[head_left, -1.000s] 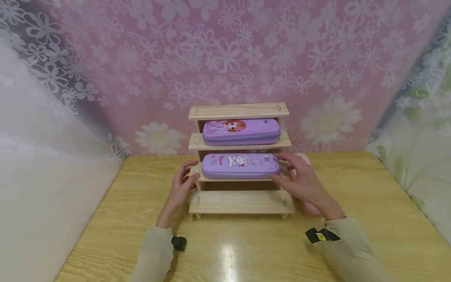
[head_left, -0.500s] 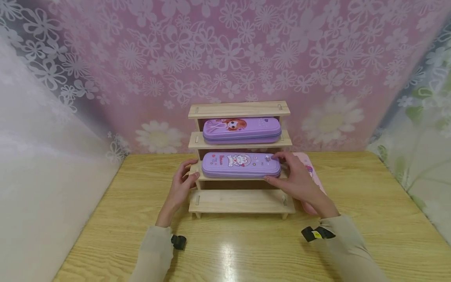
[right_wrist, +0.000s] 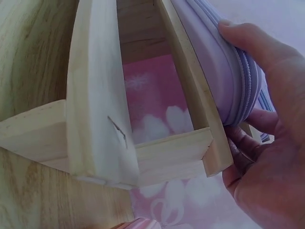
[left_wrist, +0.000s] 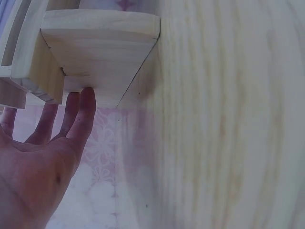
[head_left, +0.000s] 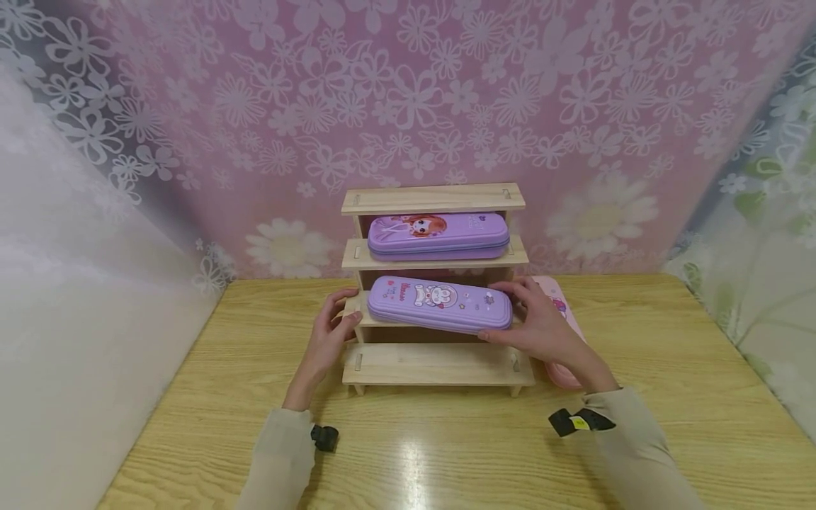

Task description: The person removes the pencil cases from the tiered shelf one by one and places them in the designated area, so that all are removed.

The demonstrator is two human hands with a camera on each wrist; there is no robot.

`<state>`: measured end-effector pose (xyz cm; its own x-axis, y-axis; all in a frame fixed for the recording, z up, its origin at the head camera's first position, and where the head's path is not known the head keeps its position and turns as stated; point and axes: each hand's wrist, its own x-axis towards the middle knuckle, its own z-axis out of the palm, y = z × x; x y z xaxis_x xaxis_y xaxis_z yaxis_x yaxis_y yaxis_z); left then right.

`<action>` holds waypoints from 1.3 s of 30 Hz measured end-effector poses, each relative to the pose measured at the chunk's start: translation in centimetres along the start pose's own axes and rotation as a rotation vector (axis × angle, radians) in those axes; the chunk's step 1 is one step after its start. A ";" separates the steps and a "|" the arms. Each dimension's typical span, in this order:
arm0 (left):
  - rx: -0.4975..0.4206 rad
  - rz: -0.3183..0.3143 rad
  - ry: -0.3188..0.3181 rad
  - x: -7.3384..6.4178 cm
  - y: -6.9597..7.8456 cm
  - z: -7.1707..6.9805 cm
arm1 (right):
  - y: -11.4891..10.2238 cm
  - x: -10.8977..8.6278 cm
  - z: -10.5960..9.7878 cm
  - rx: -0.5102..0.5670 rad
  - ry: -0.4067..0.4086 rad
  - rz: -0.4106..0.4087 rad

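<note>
My right hand (head_left: 545, 319) grips the right end of a lilac pencil case (head_left: 427, 301) printed with a rabbit. The thumb lies at the zipped front edge and the fingers are at the back and under the end. This case sits slanted on the second board of a stepped wooden shelf (head_left: 440, 365), its right end tipped forward past the board's edge. At the shelf's left side, my left hand (head_left: 330, 336) holds the end of that same board, thumb in front and fingers behind. In the left wrist view its fingertips (left_wrist: 87, 98) touch the shelf's side panel.
A purple pencil case (head_left: 440, 237) with a girl's picture lies one step higher. Partly hidden behind my right hand, a pink case (head_left: 564, 375) is on the wooden table (head_left: 255, 354). A pink flowered backdrop (head_left: 408, 127) stands behind the shelf.
The right end of the rabbit pencil case has swung forward in my right hand, so it now lies at a slant. My left hand has stayed on the shelf.
</note>
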<state>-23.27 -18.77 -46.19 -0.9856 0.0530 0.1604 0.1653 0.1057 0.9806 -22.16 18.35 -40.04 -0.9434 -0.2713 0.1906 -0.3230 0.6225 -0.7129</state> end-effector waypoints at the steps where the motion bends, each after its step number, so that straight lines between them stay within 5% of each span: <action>1: 0.000 0.000 0.000 0.0 0.0 0.0 | 0.0 -0.1 0.0 0.010 0.000 0.004; 9: 0.000 0.007 -0.003 0.0 0.0 0.0 | 0.4 -1.2 -1.3 0.014 0.072 -0.047; 16: -0.008 0.014 -0.005 0.1 -0.2 0.0 | 1.5 -2.5 -3.3 0.157 0.062 -0.093; 23: -0.020 0.014 -0.007 0.0 0.0 0.0 | 3.1 -4.2 -5.1 0.279 0.041 -0.086; 35: -0.023 0.009 -0.011 0.1 -0.3 0.0 | 5.6 -6.4 -8.2 0.279 0.031 -0.018; 39: -0.030 0.010 -0.016 0.0 -0.2 0.0 | 6.6 -6.9 -8.8 0.386 0.012 -0.018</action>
<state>-23.34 -18.80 -46.39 -0.9832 0.0694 0.1691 0.1742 0.0751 0.9818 -18.41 30.74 -40.13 -0.9394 -0.2699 0.2115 -0.2897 0.2949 -0.9106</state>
